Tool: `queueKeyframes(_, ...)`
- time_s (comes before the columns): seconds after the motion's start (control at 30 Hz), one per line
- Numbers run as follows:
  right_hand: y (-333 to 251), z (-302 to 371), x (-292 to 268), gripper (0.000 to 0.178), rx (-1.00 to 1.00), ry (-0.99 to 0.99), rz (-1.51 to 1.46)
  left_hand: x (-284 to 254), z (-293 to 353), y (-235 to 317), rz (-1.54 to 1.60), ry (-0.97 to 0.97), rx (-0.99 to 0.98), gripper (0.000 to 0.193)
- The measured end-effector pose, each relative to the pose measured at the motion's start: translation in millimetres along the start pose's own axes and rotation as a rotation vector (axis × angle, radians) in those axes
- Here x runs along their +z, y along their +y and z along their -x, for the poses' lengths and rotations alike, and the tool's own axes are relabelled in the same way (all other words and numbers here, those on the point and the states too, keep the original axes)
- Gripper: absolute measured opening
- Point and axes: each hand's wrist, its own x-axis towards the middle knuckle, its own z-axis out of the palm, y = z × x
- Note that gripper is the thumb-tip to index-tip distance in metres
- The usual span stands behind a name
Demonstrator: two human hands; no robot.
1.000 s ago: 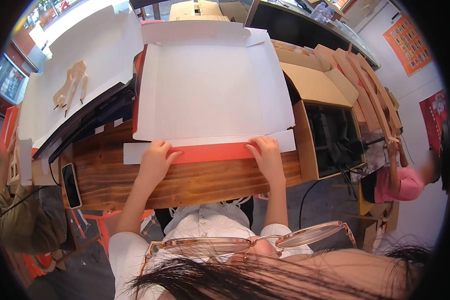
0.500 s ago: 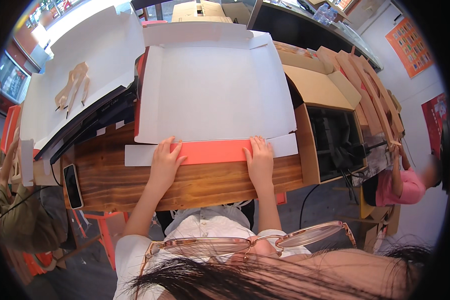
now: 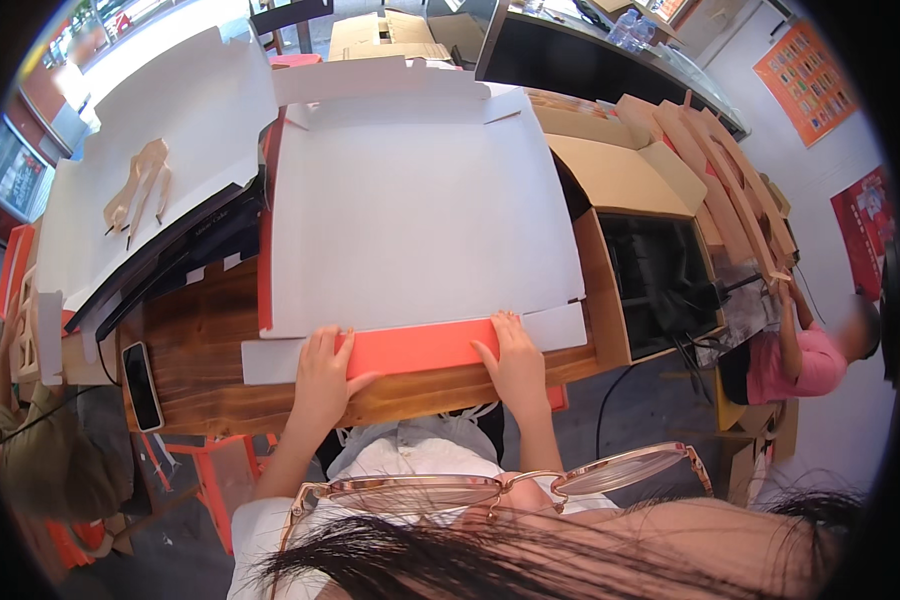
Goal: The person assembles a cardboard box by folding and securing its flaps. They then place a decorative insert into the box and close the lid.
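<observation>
A large cardboard box blank (image 3: 425,200) lies unfolded before me, white inside, with low raised sides. Its near edge carries a long orange flap (image 3: 422,347) with a white tab at each end. My left hand (image 3: 322,378) rests over the flap's left end, fingers stretched forward toward the crease and thumb spread inward. Over the right end, my right hand (image 3: 517,365) lies the same way, fingers extended and thumb apart. Both palms face down on the cardboard, and neither hand is wrapped round anything.
On the wooden table (image 3: 200,330) lies a phone (image 3: 142,386). Another white-lined sheet (image 3: 190,110) at left bears wooden pieces (image 3: 140,192). At right stand an opened brown carton (image 3: 610,290) with black contents and stacked wooden parts (image 3: 725,180). A person in pink (image 3: 800,360) works beyond.
The box blank has slid toward me, bringing its orange flap closer to the table's near edge. Both hands have come nearer with it. The view has shifted slightly.
</observation>
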Motion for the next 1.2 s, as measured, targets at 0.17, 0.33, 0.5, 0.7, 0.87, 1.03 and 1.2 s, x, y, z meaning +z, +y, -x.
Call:
queueKeyframes(0.17,-1.7,26.2,-7.6,0.048,-0.045,-0.033,0.023,-6.4,28.1,13.1,0.018,-0.043,-0.018,0.066)
queueKeyframes(0.33,-4.5,24.2,-15.9,0.041,0.005,-0.027,-0.038,-10.0,21.5,8.5,-0.004,-0.134,0.061,0.062)
queueKeyframes(0.5,0.8,19.8,-29.2,0.034,0.057,-0.006,-0.159,2.4,19.6,7.9,-0.297,-0.254,0.153,0.065)
queueKeyframes(0.7,10.3,28.7,-43.5,0.028,0.062,0.242,-0.056,-3.0,20.7,7.7,-0.410,-0.319,0.230,0.066)
queueKeyframes(0.87,26.4,25.5,-51.1,0.045,0.345,0.701,0.004,-8.6,12.7,12.4,-0.370,-0.347,0.262,0.063)
queueKeyframes(1.03,36.4,33.2,-41.0,0.042,0.475,0.651,-0.472,-0.8,15.9,9.8,-0.326,-0.292,0.236,0.064)
queueKeyframes(1.2,7.2,34.9,-33.8,0.025,0.162,0.553,-0.351,2.0,15.5,13.8,-0.332,-0.296,0.177,0.065)
